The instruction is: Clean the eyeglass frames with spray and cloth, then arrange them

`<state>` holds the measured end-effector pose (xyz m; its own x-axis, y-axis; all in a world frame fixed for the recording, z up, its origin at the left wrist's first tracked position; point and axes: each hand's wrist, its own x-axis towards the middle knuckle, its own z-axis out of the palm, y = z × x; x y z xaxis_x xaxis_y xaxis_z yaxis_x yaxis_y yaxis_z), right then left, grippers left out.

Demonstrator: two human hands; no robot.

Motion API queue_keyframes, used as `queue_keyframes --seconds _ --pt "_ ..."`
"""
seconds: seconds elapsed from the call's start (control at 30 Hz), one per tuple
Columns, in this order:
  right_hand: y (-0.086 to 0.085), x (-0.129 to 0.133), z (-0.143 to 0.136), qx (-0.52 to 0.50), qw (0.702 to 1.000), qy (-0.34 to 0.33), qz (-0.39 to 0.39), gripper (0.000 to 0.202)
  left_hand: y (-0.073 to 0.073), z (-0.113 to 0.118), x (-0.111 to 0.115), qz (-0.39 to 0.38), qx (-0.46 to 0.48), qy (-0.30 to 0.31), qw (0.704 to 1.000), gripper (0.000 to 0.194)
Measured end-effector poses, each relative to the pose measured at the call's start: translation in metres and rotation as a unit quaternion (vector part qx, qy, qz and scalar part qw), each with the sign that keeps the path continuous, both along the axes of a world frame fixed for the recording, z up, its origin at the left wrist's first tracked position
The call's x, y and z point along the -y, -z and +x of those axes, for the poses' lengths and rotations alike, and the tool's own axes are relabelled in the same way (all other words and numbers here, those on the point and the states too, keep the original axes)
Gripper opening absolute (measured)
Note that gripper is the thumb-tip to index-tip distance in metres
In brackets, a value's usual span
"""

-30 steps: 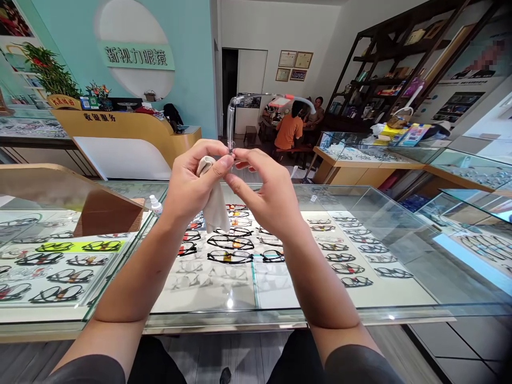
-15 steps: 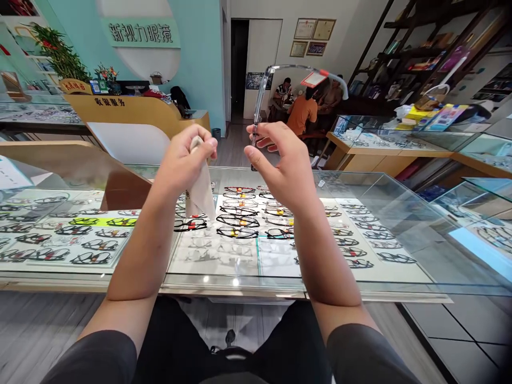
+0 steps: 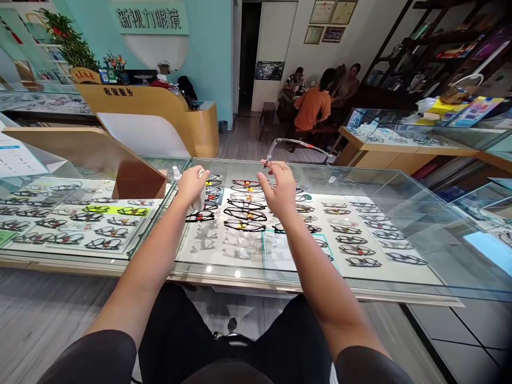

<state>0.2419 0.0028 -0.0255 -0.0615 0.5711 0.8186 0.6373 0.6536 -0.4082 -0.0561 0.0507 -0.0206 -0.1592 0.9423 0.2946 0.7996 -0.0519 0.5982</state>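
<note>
Over the glass display case (image 3: 224,266), my right hand (image 3: 282,189) pinches a pair of clear-framed glasses (image 3: 294,141) between thumb and fingers. One temple arches up and off to the right, with a red mark on it. My left hand (image 3: 192,185) is closed around a pale cloth (image 3: 199,204), which hangs below the fingers. Just left of that hand shows the white top of a small bottle (image 3: 176,173); the hand hides its lower part. Rows of glasses (image 3: 245,214) lie inside the case beneath both hands.
A brown-backed board (image 3: 80,146), perhaps a mirror, leans on the counter at left. A small white tag (image 3: 332,180) lies on the glass at right. Across the room stand a wooden cashier desk (image 3: 204,128) and several seated people, one in an orange top (image 3: 312,109).
Both hands have come down towards the case, the right one bringing the glasses lower and farther away. The cloth remains in my left hand. The view has shifted somewhat.
</note>
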Motion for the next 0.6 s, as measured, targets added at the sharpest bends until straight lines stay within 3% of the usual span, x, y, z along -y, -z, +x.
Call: queue_keyframes --seconds 0.1,0.23,0.4,0.6 --pt "0.007 -0.004 0.001 0.022 1.000 0.015 -0.012 0.036 0.007 -0.001 -0.003 0.026 -0.029 -0.008 0.999 0.023" --pt "0.012 -0.008 0.003 0.042 0.999 0.026 -0.020 0.036 0.008 -0.009 -0.007 0.131 -0.011 -0.007 0.991 0.012" --pt "0.013 -0.010 0.005 0.031 0.999 0.027 -0.004 0.036 0.008 -0.024 -0.013 0.214 0.025 -0.114 0.970 0.004" --pt "0.016 -0.011 0.005 0.031 0.999 0.032 0.001 0.036 0.018 -0.037 -0.021 0.203 0.074 -0.173 0.961 0.051"
